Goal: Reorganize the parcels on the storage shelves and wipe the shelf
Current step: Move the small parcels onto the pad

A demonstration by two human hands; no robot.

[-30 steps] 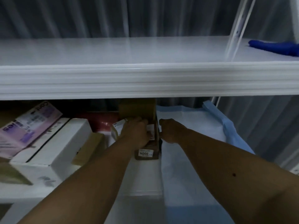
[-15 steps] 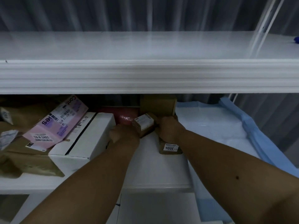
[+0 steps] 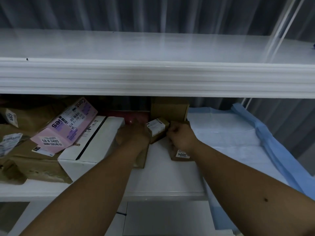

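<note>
On the lower shelf (image 3: 163, 178) a small brown parcel (image 3: 157, 129) with a white label sits tilted between my two hands. My left hand (image 3: 134, 136) presses against its left side, fingers curled over a low brown box (image 3: 141, 159). My right hand (image 3: 180, 137) is closed on a flat brown parcel labelled 3004 (image 3: 181, 155), touching the small parcel's right side. A taller brown box (image 3: 169, 109) stands behind them. To the left lie a white box (image 3: 95, 142), a pink parcel (image 3: 68, 126) and brown paper parcels (image 3: 34, 160).
The upper shelf (image 3: 153, 77) juts out overhead with a thick white front edge. A blue and white sheet (image 3: 238, 138) covers the right part of the lower shelf. A red item (image 3: 134, 115) lies at the back. Grey curtain hangs behind.
The view has shifted left, showing more parcels at the left. My left hand has moved back against the small parcel. My right hand stays on the 3004 parcel.
</note>
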